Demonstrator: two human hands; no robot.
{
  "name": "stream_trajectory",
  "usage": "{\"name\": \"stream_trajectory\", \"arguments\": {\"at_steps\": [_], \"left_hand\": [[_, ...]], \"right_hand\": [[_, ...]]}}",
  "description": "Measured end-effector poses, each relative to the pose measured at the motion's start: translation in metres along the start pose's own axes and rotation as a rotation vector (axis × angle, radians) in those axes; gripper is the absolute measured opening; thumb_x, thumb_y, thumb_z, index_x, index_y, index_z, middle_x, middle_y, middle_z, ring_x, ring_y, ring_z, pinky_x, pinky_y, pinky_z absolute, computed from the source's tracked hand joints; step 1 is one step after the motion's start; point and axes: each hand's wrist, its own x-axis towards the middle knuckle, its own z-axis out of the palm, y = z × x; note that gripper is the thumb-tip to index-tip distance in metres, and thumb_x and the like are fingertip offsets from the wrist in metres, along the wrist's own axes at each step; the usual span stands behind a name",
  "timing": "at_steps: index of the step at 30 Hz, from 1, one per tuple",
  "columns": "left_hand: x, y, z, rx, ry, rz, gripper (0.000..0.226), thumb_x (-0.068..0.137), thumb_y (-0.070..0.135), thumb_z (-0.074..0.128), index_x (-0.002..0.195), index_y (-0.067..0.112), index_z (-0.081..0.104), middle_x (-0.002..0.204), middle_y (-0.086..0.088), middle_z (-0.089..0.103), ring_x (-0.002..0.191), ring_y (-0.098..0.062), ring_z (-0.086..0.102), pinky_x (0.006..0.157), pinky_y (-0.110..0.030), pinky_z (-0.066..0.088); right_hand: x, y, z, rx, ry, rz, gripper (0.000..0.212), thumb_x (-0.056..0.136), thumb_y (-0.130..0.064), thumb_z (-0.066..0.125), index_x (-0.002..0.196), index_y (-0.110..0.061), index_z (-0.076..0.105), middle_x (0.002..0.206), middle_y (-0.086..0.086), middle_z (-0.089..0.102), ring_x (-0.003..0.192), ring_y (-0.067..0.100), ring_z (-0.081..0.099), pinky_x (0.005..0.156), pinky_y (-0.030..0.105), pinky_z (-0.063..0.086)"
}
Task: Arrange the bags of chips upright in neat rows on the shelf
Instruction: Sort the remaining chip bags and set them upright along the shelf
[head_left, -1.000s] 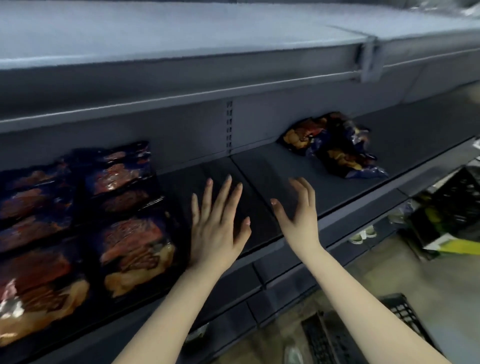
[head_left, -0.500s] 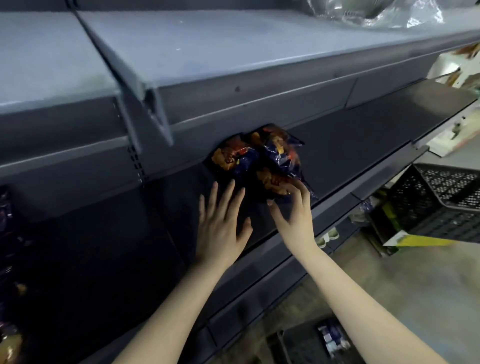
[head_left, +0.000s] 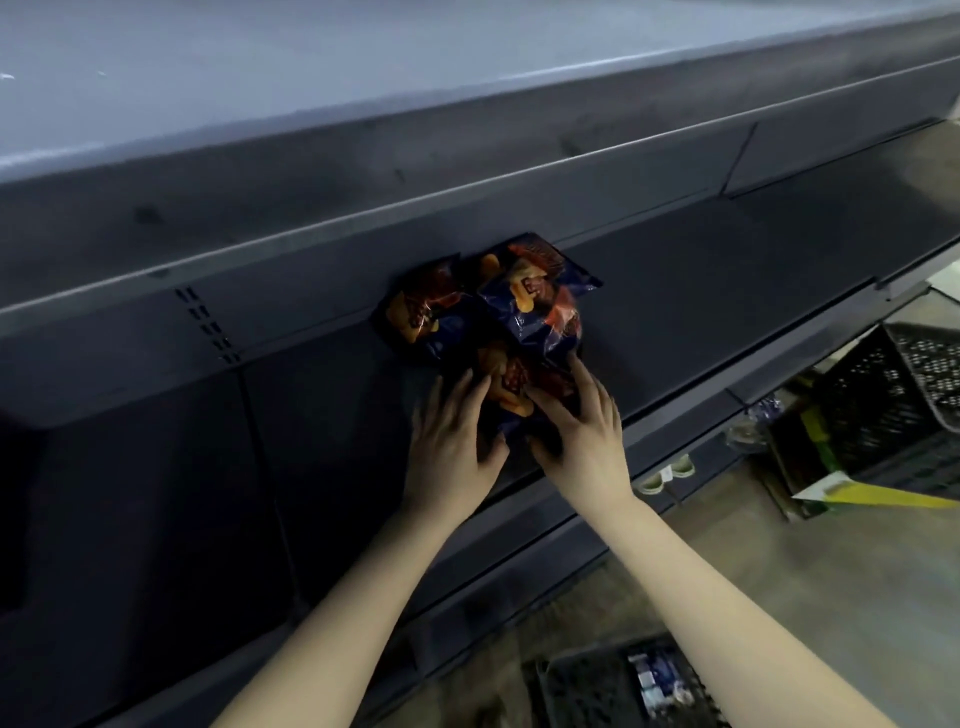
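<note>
Resting at centre frame, the left hand (head_left: 452, 441) and right hand (head_left: 579, 436) lie nearly flat against the nearest bag (head_left: 511, 384), gripping nothing firmly. Pulling it from the heap of chip bags (head_left: 524, 312) could tip the slippery others off the shelf (head_left: 727, 291).

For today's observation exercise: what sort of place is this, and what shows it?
Probably a shop or stockroom: long metal shelves, bags of chips piled on one, and plastic crates on the floor.

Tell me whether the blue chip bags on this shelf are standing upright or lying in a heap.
Lying in a heap: the chip bags overlap at odd angles on the shelf, none standing upright.
</note>
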Motion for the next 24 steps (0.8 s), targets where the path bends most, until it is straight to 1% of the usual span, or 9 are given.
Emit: {"name": "stream_trajectory", "arguments": {"at_steps": [3, 7, 10, 12, 14, 16, 18, 21, 24], "left_hand": [[-0.003, -0.004, 0.001, 0.044, -0.009, 0.027, 0.060, 0.083, 0.041, 0.052, 0.140, 0.023, 0.040, 0.149, -0.004, 0.035, 0.141, -0.030, 0.021, 0.113, -0.053, 0.005], [-0.008, -0.004, -0.001, 0.008, 0.021, 0.030, 0.058, 0.082, 0.048, 0.038, 0.133, 0.023, 0.049, 0.148, -0.002, 0.037, 0.141, -0.030, 0.022, 0.112, -0.051, 0.003], [-0.021, -0.004, -0.006, -0.093, 0.033, 0.018, 0.060, 0.084, 0.050, 0.038, 0.138, 0.024, 0.042, 0.151, 0.001, 0.031, 0.143, -0.025, 0.017, 0.114, -0.046, 0.003], [-0.032, 0.000, -0.017, -0.428, 0.014, -0.057, 0.059, 0.087, 0.047, 0.047, 0.141, 0.028, 0.033, 0.152, 0.006, 0.025, 0.140, -0.014, 0.020, 0.115, -0.037, 0.013], [-0.036, 0.007, -0.041, -0.957, 0.024, -0.299, 0.056, 0.088, 0.040, 0.052, 0.138, 0.034, 0.029, 0.147, 0.009, 0.025, 0.127, -0.007, 0.037, 0.107, -0.030, 0.032], [-0.034, 0.001, -0.067, -1.380, 0.126, -0.604, 0.044, 0.093, 0.039, 0.046, 0.135, 0.033, 0.032, 0.144, 0.001, 0.031, 0.112, -0.012, 0.047, 0.091, -0.033, 0.045], [-0.032, -0.024, -0.090, -1.668, 0.089, -0.805, 0.054, 0.092, 0.053, 0.039, 0.137, 0.024, 0.037, 0.142, -0.008, 0.040, 0.109, -0.023, 0.053, 0.080, -0.040, 0.049], [-0.045, -0.075, -0.125, -1.818, 0.005, -0.883, 0.081, 0.079, 0.071, 0.043, 0.136, 0.014, 0.044, 0.126, -0.018, 0.058, 0.107, -0.033, 0.062, 0.077, -0.044, 0.054], [-0.066, -0.115, -0.160, -1.716, -0.077, -0.883, 0.080, 0.072, 0.073, 0.048, 0.125, 0.015, 0.058, 0.120, -0.017, 0.063, 0.107, -0.033, 0.062, 0.083, -0.044, 0.050]], "right_hand": [[0.003, -0.001, -0.001, 0.057, 0.082, 0.009, 0.045, 0.076, -0.016, 0.076, 0.118, -0.027, 0.066, 0.148, 0.016, 0.036, 0.128, 0.042, 0.042, 0.099, 0.054, 0.041], [0.004, -0.007, -0.003, 0.085, 0.181, -0.008, 0.020, 0.082, -0.024, 0.068, 0.100, -0.025, 0.075, 0.138, 0.014, 0.049, 0.120, 0.036, 0.051, 0.089, 0.047, 0.044], [0.000, -0.019, -0.003, 0.131, 0.246, 0.011, 0.022, 0.084, -0.031, 0.057, 0.094, -0.025, 0.076, 0.128, 0.011, 0.057, 0.110, 0.034, 0.057, 0.081, 0.045, 0.047], [-0.004, -0.032, -0.001, 0.209, 0.319, 0.029, 0.017, 0.084, -0.024, 0.062, 0.092, -0.022, 0.076, 0.121, 0.012, 0.059, 0.105, 0.035, 0.058, 0.078, 0.050, 0.050], [-0.005, -0.050, -0.001, 0.323, 0.388, 0.027, 0.013, 0.083, -0.018, 0.067, 0.091, -0.017, 0.076, 0.116, 0.013, 0.060, 0.103, 0.035, 0.059, 0.076, 0.053, 0.050], [-0.007, -0.071, -0.004, 0.452, 0.397, -0.036, 0.012, 0.084, -0.017, 0.066, 0.089, -0.015, 0.076, 0.114, 0.012, 0.059, 0.105, 0.032, 0.059, 0.077, 0.054, 0.050], [-0.010, -0.092, -0.006, 0.541, 0.342, -0.159, 0.011, 0.083, -0.013, 0.067, 0.089, -0.015, 0.077, 0.114, 0.011, 0.058, 0.109, 0.029, 0.058, 0.079, 0.054, 0.050], [-0.017, -0.119, -0.010, 0.658, 0.209, -0.367, 0.011, 0.083, -0.016, 0.068, 0.090, -0.019, 0.077, 0.121, 0.006, 0.053, 0.114, 0.030, 0.055, 0.084, 0.055, 0.047], [-0.019, -0.144, -0.010, 0.669, 0.057, -0.553, 0.013, 0.084, -0.015, 0.068, 0.089, -0.022, 0.077, 0.130, 0.006, 0.049, 0.123, 0.030, 0.045, 0.094, 0.054, 0.040]]}}
